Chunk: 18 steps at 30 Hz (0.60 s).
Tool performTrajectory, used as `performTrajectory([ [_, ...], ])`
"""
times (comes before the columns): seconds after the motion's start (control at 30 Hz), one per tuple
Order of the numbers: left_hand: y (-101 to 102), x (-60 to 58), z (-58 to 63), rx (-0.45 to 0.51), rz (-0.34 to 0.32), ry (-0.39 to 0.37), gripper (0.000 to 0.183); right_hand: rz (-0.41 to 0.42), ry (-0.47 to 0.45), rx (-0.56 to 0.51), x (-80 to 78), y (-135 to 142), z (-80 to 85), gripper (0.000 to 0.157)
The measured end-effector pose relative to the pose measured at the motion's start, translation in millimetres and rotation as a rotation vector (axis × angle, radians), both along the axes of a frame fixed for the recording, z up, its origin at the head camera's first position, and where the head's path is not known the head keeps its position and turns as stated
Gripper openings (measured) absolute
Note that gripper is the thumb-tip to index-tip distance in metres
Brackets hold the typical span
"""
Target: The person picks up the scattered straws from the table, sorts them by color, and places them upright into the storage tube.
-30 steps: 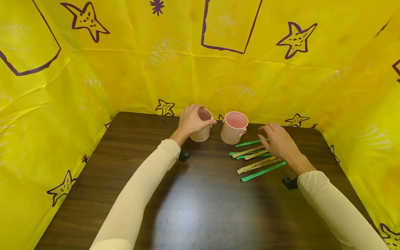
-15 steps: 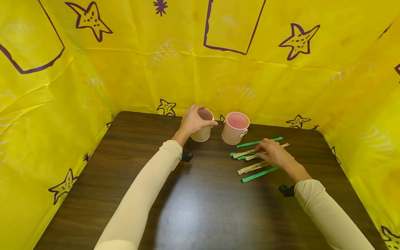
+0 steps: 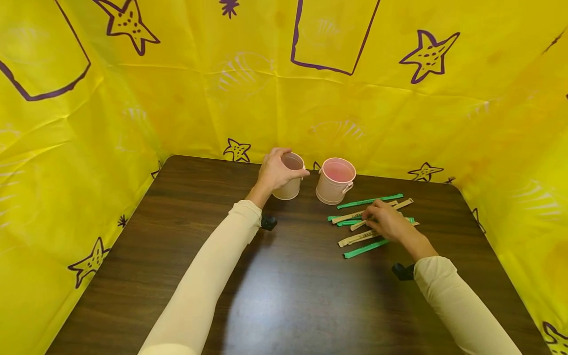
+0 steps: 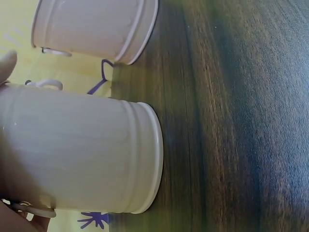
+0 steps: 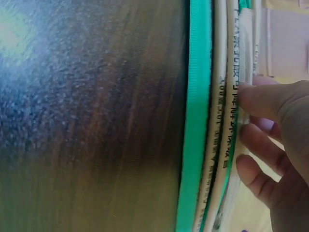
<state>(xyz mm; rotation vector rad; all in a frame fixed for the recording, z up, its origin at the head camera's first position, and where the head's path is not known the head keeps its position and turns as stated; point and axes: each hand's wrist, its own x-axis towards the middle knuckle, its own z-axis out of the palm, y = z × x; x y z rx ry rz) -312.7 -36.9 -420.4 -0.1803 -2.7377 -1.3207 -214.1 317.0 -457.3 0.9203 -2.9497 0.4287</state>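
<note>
My left hand grips the left pale pink pail by its rim, thumb on the near right side and fingers over the far side. That pail stands upright, its base on the table in the left wrist view. Beside it stands a second pink pail with handles at its sides. My right hand is over a bunch of paper-wrapped straws, thumb and fingers pinching a beige-wrapped straw. Thumb and fingertips close on its wrapper in the right wrist view. Green-wrapped straws and other beige ones lie around it.
The dark wood table ends just behind the pails. Yellow cloth with starfish drawings hangs around its back and sides. A black wrist-camera mount sits under the left wrist, another under the right.
My right hand has come down and left onto the straws, and the beige straw under its fingers has shifted slightly. The left hand stays on the left pail.
</note>
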Motion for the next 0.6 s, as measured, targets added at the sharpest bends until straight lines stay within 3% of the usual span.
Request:
performTrajectory([
  [0.33, -1, 0.3, 0.9, -0.011, 0.004, 0.004, 0.093, 0.039, 0.064, -0.054, -1.2, -6, 4.0, 0.012],
  [0.6, 0, -0.4, 0.0, -0.009, -0.001, 0.003, 0.092, -0.062, 0.026, -0.180, 2.8, -21, 43.2, 0.012],
])
